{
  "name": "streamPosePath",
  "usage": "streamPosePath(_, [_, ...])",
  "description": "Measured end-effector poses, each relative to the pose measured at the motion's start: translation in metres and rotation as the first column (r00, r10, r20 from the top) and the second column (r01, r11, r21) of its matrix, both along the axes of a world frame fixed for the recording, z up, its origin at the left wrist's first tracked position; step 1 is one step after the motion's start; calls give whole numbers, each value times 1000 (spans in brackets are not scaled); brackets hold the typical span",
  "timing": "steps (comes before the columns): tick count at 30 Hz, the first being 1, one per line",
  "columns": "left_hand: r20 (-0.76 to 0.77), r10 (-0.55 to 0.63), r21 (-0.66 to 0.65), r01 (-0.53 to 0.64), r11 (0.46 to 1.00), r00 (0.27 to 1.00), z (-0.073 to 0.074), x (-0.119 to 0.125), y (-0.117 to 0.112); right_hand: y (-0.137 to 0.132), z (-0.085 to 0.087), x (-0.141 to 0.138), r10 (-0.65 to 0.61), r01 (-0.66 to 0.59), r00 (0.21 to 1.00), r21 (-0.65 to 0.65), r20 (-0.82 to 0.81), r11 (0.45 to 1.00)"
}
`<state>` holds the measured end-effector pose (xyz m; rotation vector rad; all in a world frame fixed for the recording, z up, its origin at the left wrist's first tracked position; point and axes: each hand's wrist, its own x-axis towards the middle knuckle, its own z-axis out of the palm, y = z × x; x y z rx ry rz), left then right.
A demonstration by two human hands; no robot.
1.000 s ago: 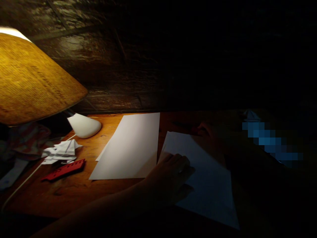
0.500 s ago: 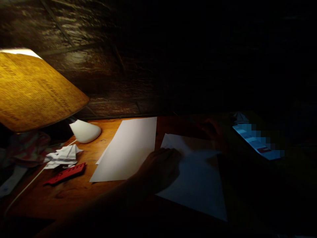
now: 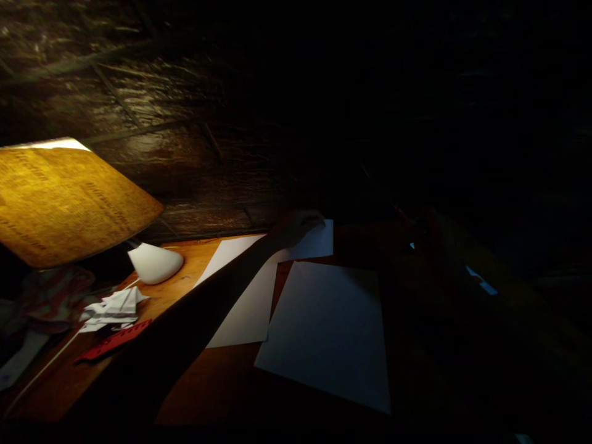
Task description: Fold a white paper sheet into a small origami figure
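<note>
My left hand (image 3: 303,225) reaches across the table to the far side, its fingers closed on the edge of a white paper piece (image 3: 319,242). Beneath that forearm lies a white sheet of paper (image 3: 247,317), partly covered. Nearer to me, a second white sheet (image 3: 330,327) lies flat in dim light. My right hand (image 3: 432,237) is mostly lost in the dark at the right. From it a thin, long object (image 3: 382,188) with a reddish part points up and left; its kind cannot be made out.
A lit lamp (image 3: 78,197) with a yellow-brown shade and white base stands at the left. Crumpled paper (image 3: 113,310) and a red toothed object (image 3: 113,342) lie near its cord. Behind my right arm glows part of a bright screen (image 3: 483,282). A rough wall (image 3: 139,123) backs the wooden table.
My left hand has moved from the near sheet up to the far side, where it holds a paper piece. My right hand has shifted right and now covers most of the bright screen.
</note>
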<state>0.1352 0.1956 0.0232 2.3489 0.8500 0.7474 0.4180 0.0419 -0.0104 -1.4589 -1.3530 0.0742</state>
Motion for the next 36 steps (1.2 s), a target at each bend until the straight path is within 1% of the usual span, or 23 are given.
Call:
streamPosePath(2, [-7, -38, -37, 38, 999, 999, -11, 18, 9, -2, 4, 0, -39, 40, 999, -14, 24, 999])
streamPosePath(4, [0, -41, -67, 41, 997, 999, -25, 32, 18, -5, 7, -3, -54, 56, 997, -40, 45, 998])
streamPosePath(7, [51, 28, -95, -23, 995, 998, -44, 42, 27, -9, 9, -9, 0, 2, 1000, -53, 31, 999])
streamPosePath(9, [129, 116, -86, -106, 991, 985, -49, 39, 29, -10, 10, -11, 42, -41, 999, -46, 28, 998])
streamPosePath(10, [173, 160, -80, -149, 986, 972, -47, 36, 28, -10, 10, -12, 54, -53, 998, -50, 27, 997])
streamPosePath(12, [261, 221, -67, -211, 975, 940, -38, 30, 25, -10, 11, -12, 58, -57, 998, -59, 12, 997])
streamPosePath(14, [308, 231, -54, -226, 973, 923, -25, 26, 22, -8, 11, -11, 44, -44, 999, -60, -2, 997])
streamPosePath(16, [316, 233, -40, -233, 972, 920, -16, 27, 20, -5, 10, -10, 7, -7, 1000, -35, -9, 999])
streamPosePath(17, [302, 230, -33, -231, 972, 925, -15, 28, 20, -4, 10, -8, -9, 9, 1000, -27, -12, 1000])
streamPosePath(19, [231, 214, -15, -217, 976, 949, -21, 32, 20, -1, 7, -6, -24, 23, 1000, -19, -20, 1000])
streamPosePath(21, [115, 194, 8, -196, 981, 974, -37, 37, 18, 0, 5, -5, -12, 11, 1000, -33, -15, 999])
streamPosePath(23, [9, 180, 48, -180, 982, 984, -54, 40, 15, 0, 3, -5, 4, -4, 1000, -64, -5, 998])
streamPosePath(25, [-62, 189, 112, -181, 977, 980, -64, 39, 9, -2, 4, -6, 29, -27, 1000, -90, 12, 996])
streamPosePath(27, [-102, 220, 178, -200, 964, 970, -62, 33, 4, -5, 6, -9, 48, -43, 998, -91, 47, 995])
streamPosePath(29, [-124, 224, 233, -191, 953, 967, -52, 21, -3, -7, 8, -12, 40, -30, 994, -96, 104, 995])
streamPosePath(31, [-182, 150, 253, -101, 962, 972, -41, 2, -12, -8, 9, -14, 28, -12, 989, -113, 142, 994])
streamPosePath(33, [-263, 43, 234, 21, 972, 964, -37, -20, -26, -7, 8, -16, 61, -40, 987, -142, 148, 989])
streamPosePath(34, [-302, -1, 217, 69, 974, 953, -38, -30, -34, -6, 6, -18, 85, -63, 986, -153, 143, 986])
streamPosePath(36, [-363, -56, 181, 130, 975, 930, -46, -45, -50, -4, 3, -23, 140, -113, 980, -185, 142, 976])
